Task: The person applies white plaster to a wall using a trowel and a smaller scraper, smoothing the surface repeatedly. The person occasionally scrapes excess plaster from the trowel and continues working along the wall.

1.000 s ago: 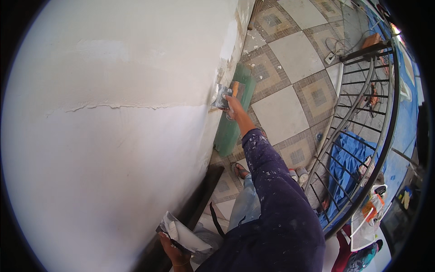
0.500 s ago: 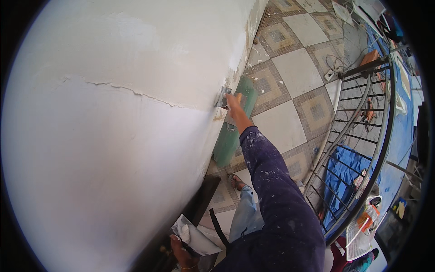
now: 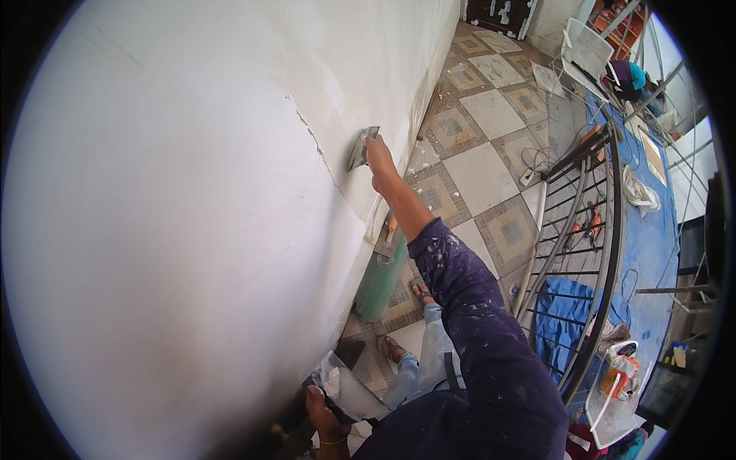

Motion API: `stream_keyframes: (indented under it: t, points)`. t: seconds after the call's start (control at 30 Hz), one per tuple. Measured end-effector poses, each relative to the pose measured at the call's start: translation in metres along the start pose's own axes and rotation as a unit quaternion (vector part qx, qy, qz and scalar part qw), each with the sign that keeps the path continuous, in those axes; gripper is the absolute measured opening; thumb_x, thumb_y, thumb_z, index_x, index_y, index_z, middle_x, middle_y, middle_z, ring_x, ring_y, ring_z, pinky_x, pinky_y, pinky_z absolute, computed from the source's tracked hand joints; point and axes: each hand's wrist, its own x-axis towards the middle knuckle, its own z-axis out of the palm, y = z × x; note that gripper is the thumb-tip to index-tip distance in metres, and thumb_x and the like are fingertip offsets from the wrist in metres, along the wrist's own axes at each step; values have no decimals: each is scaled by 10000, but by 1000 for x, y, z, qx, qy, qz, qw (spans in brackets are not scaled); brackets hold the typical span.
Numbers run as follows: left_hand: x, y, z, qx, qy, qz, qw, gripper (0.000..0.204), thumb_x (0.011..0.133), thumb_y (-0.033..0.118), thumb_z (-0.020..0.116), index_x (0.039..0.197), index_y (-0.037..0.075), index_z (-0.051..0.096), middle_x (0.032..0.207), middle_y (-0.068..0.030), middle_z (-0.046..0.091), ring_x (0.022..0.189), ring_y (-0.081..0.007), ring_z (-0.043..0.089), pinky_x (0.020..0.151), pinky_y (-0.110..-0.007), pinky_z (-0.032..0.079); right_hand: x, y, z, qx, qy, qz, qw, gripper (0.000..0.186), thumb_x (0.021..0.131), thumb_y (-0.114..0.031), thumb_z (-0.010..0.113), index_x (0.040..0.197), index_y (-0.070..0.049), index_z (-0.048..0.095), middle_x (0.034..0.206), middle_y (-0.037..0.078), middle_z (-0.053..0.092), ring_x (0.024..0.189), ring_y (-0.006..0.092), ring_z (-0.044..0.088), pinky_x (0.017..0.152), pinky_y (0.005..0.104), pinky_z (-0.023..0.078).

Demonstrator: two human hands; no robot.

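Observation:
My right hand (image 3: 379, 161) is closed on a flat metal scraper (image 3: 359, 153), held against or very close to the white wall (image 3: 192, 192), just right of a ragged ridge in the plaster. At the lower edge my left hand (image 3: 325, 414) grips a wide metal blade (image 3: 356, 391) with a lump of white putty (image 3: 331, 377) on it. Below my right forearm, a green translucent strip (image 3: 379, 284) lies at the wall's foot, with an orange-handled tool (image 3: 392, 228) on it, partly hidden.
Right of the tiled walkway (image 3: 491, 176) runs a black metal railing (image 3: 613, 199), beside blue sheeting (image 3: 648, 253), cables and a white mesh chair (image 3: 613, 410). Another white chair (image 3: 583, 50) stands at the back, near a dark door (image 3: 498, 15) and a dark-and-teal shape I cannot make out.
My right hand has moved from the wall's lower edge onto the wall face beside the ridge. The view has swung toward the walkway's far end, bringing in the door, back chair and both feet.

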Motion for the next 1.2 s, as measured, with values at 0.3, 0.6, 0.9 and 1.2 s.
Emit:
stream_keyframes:
  t: [0.3,0.6,0.9,1.2]
  points:
    - [-2,3,-9,-40,-67,33,996,455,1008,402,397,1265,35,480,1170,-114,590,1049,-247,601,901,-410,497,-67,-207,84,-158,68,-94,981,542,941,-310,396,1312,84,373,1306,219,447,1181,329,452,1007,429,359]
    - [5,25,37,-94,-137,-47,985,457,995,441,425,1237,66,525,1124,-83,625,1023,-235,619,893,-404,508,-156,-304,93,-258,-78,-318,909,422,964,-234,416,1274,52,437,1102,171,529,932,263,552,850,373,453]
    - [14,127,146,-201,-420,-175,867,498,1000,450,396,1263,50,533,1121,-121,638,982,-266,642,885,-413,517,-317,-205,-29,-370,-449,-616,531,621,822,-121,628,1383,-329,466,1359,43,475,1202,246,480,988,448,410]
    - [-32,187,199,11,-216,209,954,307,1017,322,449,1088,50,574,1009,-25,606,913,-121,572,809,-282,483,-298,-261,-75,-612,-200,-503,576,641,725,-78,709,1287,-356,579,1330,-4,509,1236,273,458,974,425,426]
